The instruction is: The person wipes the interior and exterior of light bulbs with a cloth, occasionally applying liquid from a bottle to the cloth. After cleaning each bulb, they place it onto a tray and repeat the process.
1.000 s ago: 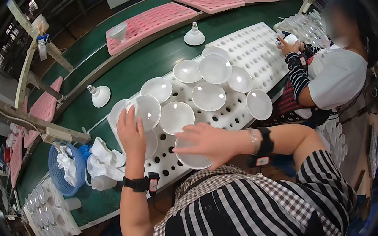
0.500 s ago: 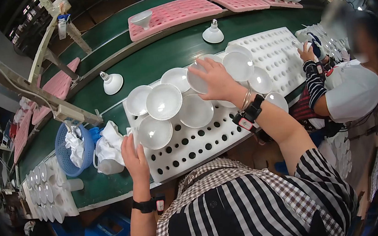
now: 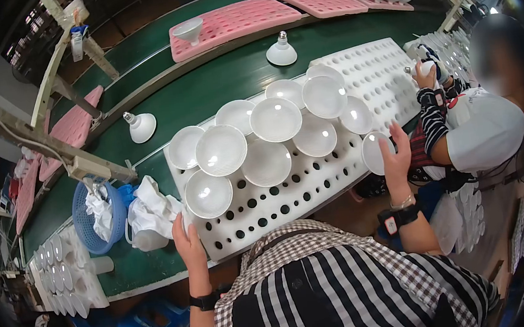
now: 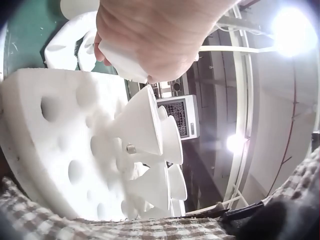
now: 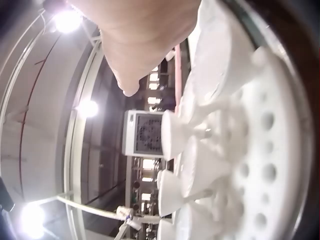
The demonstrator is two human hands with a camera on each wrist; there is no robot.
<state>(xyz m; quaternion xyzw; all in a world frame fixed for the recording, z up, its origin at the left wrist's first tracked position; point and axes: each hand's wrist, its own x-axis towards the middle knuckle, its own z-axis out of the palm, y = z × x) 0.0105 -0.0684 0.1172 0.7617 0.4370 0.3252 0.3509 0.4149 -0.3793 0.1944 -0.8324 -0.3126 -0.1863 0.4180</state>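
My left hand [image 3: 189,244] is at the left end of a white foam tray [image 3: 226,247]. In the left wrist view its fingers curl round a white cloth [image 4: 122,62]. My right hand [image 3: 397,162], thumb and fingers spread, is against the right edge of a white cone-shaped reflector bulb [image 3: 376,153] near the tray's front edge. Several more such bulbs stand face up in the tray's holes, among them one bulb [image 3: 209,193] at the left front and another [image 3: 275,120] in the middle. In the right wrist view my thumb points away from the nearest bulb [image 5: 217,55].
A blue basket [image 3: 87,236] with white cloths [image 3: 151,204] beside it is at left. Two bulbs lie on the green belt, one at left [image 3: 142,127], one farther back [image 3: 281,51]. Pink trays [image 3: 231,26] line the back. Another person [image 3: 484,121] works at right.
My right hand went from the front bulb across the middle bulbs to the one at far right. My left hand drew back from the bulbs to the tray's left end.
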